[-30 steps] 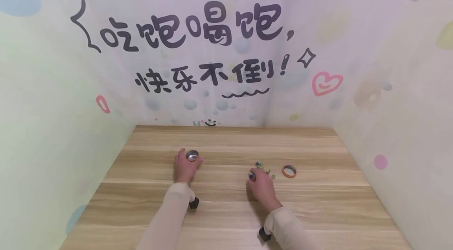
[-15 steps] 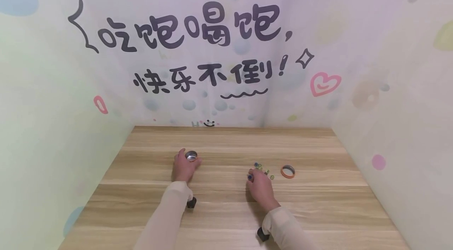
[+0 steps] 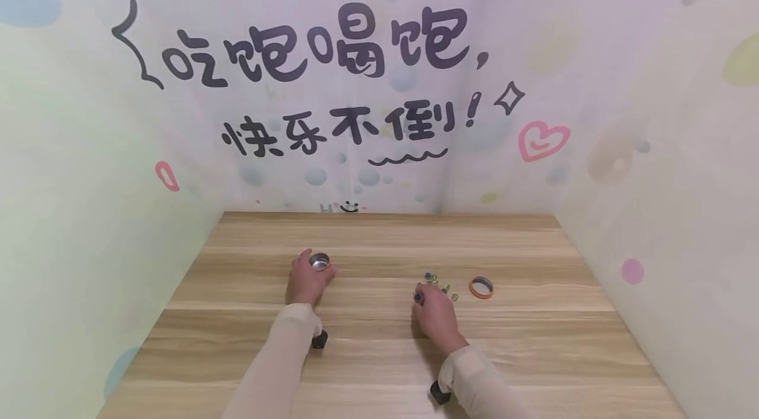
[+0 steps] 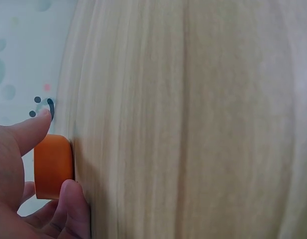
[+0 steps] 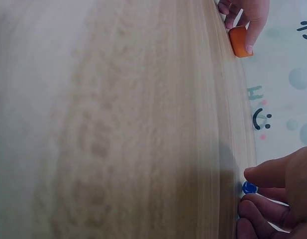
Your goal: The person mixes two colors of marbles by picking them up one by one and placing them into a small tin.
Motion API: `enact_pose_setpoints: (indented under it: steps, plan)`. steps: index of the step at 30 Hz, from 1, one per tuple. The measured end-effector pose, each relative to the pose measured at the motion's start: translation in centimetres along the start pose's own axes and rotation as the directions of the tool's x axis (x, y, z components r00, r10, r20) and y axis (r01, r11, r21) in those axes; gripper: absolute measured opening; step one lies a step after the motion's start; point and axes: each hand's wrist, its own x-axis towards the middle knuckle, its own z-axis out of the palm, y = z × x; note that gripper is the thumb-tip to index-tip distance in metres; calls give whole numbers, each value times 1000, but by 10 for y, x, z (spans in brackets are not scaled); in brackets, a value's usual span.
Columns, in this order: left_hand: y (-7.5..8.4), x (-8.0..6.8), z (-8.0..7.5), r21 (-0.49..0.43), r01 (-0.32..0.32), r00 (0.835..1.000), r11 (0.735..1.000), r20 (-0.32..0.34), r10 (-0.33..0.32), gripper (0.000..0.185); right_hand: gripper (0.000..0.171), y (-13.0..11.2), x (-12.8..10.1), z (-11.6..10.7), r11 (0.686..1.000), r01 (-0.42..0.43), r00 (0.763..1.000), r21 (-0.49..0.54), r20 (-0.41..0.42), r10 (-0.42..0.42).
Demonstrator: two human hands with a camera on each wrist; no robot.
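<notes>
My left hand (image 3: 309, 280) grips a small round orange tin (image 4: 52, 167), thumb on one side and fingers on the other. The tin stands on the table with its open top up; its silvery inside looks bare in the head view. Farther right, my right hand (image 3: 437, 313) pinches a blue marble (image 5: 250, 187) between thumb and fingertips, low over the tabletop. Just beyond that hand lie several loose marbles, among them a dark blue one (image 3: 428, 276) and a green one (image 3: 454, 297). The hand partly hides this group.
An orange-rimmed lid (image 3: 481, 287) lies right of the marbles, its hollow side up. The wooden table (image 3: 379, 366) meets a printed back wall (image 3: 379, 188) and side walls at left and right.
My right thumb and fingertips have drawn together on the blue marble. The left hand stays round the tin. The head view has shifted slightly.
</notes>
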Motion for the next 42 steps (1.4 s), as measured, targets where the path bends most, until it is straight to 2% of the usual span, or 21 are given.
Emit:
enact_pose_setpoints:
  steps: [10, 24, 33, 42]
  plan:
    - [0, 1, -1, 36, -20, 1000, 999, -16, 21, 81, 24, -1, 1, 2, 1000, 5, 1000, -5, -3, -5]
    - [-3, 1, 3, 18, -24, 1000, 1000, -20, 24, 71, 21, -1, -1, 1, 999, 32, 999, -18, -8, -33]
    - [-2, -1, 9, 50, -28, 1000, 998, 2, 28, 68, 22, 0, -2, 1, 999, 34, 999, -20, -14, -34]
    - [6, -10, 10, 78, -56, 998, 995, -13, 57, 68, 20, 0, -3, 0, 999, 29, 999, -31, -12, -30]
